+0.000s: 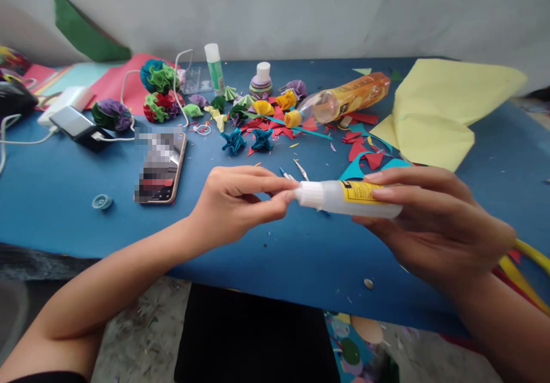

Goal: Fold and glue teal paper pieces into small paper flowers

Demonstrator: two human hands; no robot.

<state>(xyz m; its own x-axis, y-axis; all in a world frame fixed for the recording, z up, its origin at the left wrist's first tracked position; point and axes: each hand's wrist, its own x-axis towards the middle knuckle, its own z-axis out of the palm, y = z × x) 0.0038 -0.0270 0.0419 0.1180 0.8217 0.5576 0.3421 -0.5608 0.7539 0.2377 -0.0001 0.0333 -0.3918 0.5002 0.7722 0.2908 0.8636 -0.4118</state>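
A small white glue bottle (333,197) with a yellow label lies sideways in the air above the blue table. My right hand (447,228) is wrapped round its label end, fingers above and thumb below. At the other end my left hand (244,202) pinches the narrow white tip with thumb and forefinger; the very end of the tip is hidden between them. Behind the hands sit two dark teal paper flowers (234,141). A pen-like tool (301,170) lies partly hidden just beyond the bottle.
Red paper scraps (279,126), an orange-labelled plastic bottle (344,101), a glue stick (214,71) and folded paper flowers (161,105) lie toward the wall. A phone (158,165) and a small grey cap (102,201) are at left, yellow paper (442,108) at right.
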